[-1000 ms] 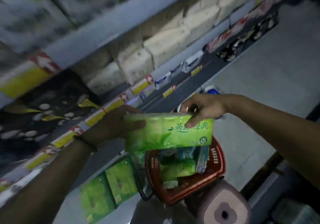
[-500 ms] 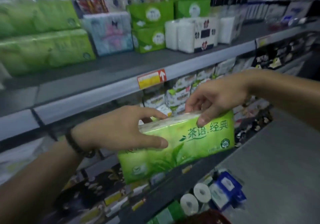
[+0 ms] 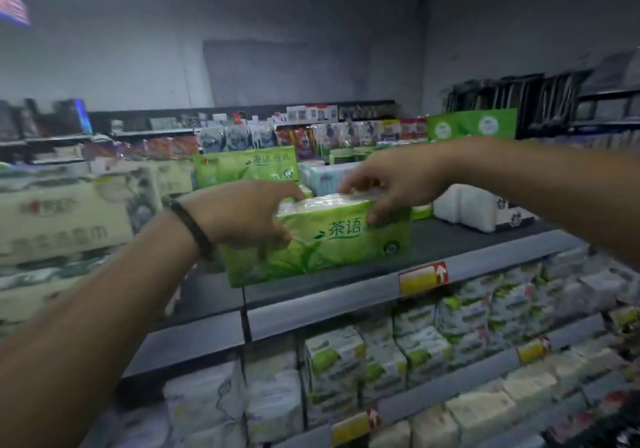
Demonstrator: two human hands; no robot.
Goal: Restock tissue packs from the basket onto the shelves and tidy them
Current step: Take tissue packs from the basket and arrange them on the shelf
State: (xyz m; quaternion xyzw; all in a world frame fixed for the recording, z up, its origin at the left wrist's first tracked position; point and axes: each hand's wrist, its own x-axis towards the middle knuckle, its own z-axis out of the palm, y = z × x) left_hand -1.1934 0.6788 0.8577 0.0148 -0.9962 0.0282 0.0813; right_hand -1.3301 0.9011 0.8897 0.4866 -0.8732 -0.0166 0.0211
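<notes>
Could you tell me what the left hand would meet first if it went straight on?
Likely the upright green plastic tissue pack behind the left hand, or the pale blue pack beside it; depth is unclear.

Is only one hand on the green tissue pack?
No, the left hand grips the green tissue pack at one end and the right hand the other.
</notes>
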